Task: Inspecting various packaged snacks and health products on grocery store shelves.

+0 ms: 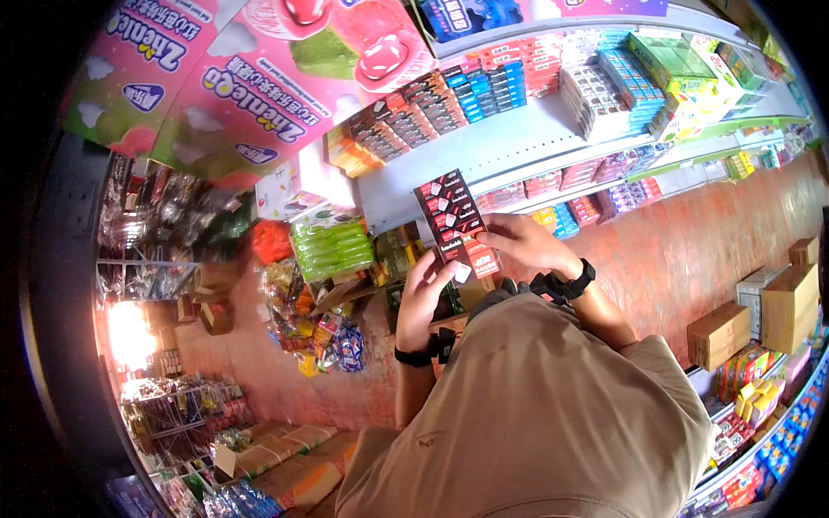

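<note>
A long black and red printed candy box (pixel 453 213) is held between both hands, in front of the shelf. My left hand (pixel 424 291) grips its lower left edge, with the thumb near a small white patch on the box. On the right side, the fingers of my right hand (pixel 524 241) pinch the edge beside a red panel. Beyond the box lies a white shelf (pixel 414 184) with stacks of brown and red boxes (pixel 418 120), blue boxes (pixel 486 90) and white boxes (pixel 592 97).
Large pink printed cartons (pixel 272 84) stand at the upper left. Green packs (pixel 333 249) and bagged sweets (pixel 304 311) are left of my hands. Cardboard boxes (pixel 719 337) stand at the right, beside another stocked shelf. A lower shelf level holds small boxes (pixel 586 171).
</note>
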Demonstrator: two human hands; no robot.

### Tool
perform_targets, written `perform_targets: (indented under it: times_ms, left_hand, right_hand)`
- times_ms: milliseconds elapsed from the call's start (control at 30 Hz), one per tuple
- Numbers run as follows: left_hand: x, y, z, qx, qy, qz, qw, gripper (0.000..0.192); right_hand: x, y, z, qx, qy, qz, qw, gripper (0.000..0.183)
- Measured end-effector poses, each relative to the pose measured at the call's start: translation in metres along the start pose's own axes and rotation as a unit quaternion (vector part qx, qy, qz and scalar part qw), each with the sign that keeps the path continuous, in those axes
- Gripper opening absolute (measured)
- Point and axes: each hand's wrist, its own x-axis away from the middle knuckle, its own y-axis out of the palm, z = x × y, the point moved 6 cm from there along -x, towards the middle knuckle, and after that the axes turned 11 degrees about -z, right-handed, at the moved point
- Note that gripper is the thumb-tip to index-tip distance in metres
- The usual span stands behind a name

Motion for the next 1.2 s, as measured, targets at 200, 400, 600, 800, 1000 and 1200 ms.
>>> perform_targets:
  times_ms: [200, 400, 600, 800, 1000, 1200]
  left_hand:
    - [-0.015, 0.003, 0.004, -0.023, 0.004, -0.033, 0.999, 0.031]
    - [-0.016, 0.006, 0.003, -0.015, 0.012, -0.042, 0.999, 0.03]
    - [-0.017, 0.005, -0.004, 0.009, 0.01, -0.061, 0.998, 0.03]
    - [-0.023, -0.001, 0.003, -0.005, 0.013, -0.052, 0.999, 0.03]
    - [-0.022, -0.008, -0.002, -0.003, 0.013, -0.037, 0.999, 0.031]
    - [-0.007, -0.016, 0.005, -0.004, 0.012, -0.012, 1.0, 0.031]
  right_hand:
    - [0.009, -0.005, -0.001, -0.029, -0.039, 0.029, 0.998, 0.034]
    - [0.01, -0.007, 0.011, -0.052, -0.039, 0.036, 0.997, 0.032]
    - [0.014, -0.007, 0.004, -0.025, -0.018, 0.037, 0.999, 0.038]
    - [0.008, 0.0, -0.003, -0.023, -0.067, -0.021, 0.997, 0.057]
    - [-0.001, 0.0, 0.0, -0.051, -0.045, -0.025, 0.997, 0.054]
    - [-0.017, 0.012, -0.007, -0.113, -0.067, -0.042, 0.99, 0.049]
